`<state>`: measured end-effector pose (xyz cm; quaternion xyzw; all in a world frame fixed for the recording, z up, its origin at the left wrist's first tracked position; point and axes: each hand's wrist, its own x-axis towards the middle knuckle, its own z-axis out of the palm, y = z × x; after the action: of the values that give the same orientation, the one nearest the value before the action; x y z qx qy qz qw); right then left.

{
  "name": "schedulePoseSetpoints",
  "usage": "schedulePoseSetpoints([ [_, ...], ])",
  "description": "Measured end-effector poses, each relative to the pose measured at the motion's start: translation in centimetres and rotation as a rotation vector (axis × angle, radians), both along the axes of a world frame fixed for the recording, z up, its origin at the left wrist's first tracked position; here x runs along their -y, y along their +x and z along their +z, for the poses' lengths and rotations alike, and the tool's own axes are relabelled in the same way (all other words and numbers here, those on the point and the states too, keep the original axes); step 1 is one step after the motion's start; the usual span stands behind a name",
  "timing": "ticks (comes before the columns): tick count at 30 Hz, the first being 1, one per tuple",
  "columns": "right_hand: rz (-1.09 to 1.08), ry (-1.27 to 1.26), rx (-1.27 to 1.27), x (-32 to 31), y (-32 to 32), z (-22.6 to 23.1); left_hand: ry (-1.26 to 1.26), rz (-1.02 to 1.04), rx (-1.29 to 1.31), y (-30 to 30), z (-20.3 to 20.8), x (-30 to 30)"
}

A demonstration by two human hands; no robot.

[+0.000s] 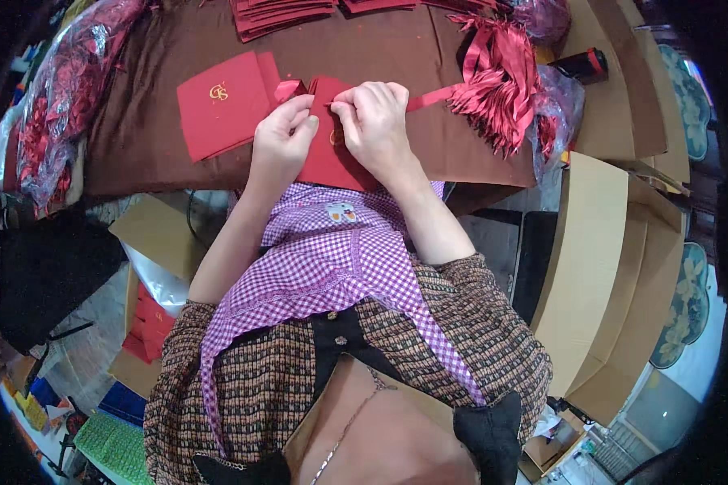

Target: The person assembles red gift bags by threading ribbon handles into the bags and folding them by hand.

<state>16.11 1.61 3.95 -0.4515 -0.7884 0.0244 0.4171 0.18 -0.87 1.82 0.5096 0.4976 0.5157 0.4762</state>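
Note:
A red paper bag (323,166) with a small gold mark lies at the table's near edge, below both hands. Across its top runs a glossy red ribbon (430,99), one end out to the right and a curl of it at the left. My left hand (285,136) is closed in a pinch on the ribbon at the bag's upper left. Close beside it, my right hand (376,128) pinches the ribbon too, its fingers bent over the bag. What lies between the fingertips is mostly hidden. Left of the hands rests a stack of flat red bags (218,113).
A bundle of red ribbons (501,89) lies to the right on the brown-covered table (146,129). More red pieces (283,16) are piled at the far edge. Clear plastic bags (69,97) hang at the left; open cardboard boxes (590,267) stand right.

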Motion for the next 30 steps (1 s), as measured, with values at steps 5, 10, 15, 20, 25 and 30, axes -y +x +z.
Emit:
schedulePoseSetpoints([
  [5,0.001,0.031,0.015,0.1,0.0,0.2,-0.034,-0.034,-0.078,-0.1,0.8,0.2],
  [10,-0.019,0.095,0.100,0.5,-0.6,0.6,0.002,-0.013,-0.045,0.3,0.9,0.3],
  [15,-0.035,0.068,0.106,0.5,-0.4,0.1,0.011,-0.027,-0.027,0.7,2.1,0.4],
  [20,0.018,-0.063,0.032,0.5,0.6,0.4,-0.202,-0.220,0.120,-0.6,3.2,-0.4],
  [25,0.046,-0.106,-0.032,0.9,0.8,-0.3,-0.084,-0.165,-0.125,0.4,0.7,-0.1],
  [30,0.083,-0.137,-0.044,0.9,1.0,0.7,0.029,-0.085,-0.149,0.6,-0.5,-0.3],
])
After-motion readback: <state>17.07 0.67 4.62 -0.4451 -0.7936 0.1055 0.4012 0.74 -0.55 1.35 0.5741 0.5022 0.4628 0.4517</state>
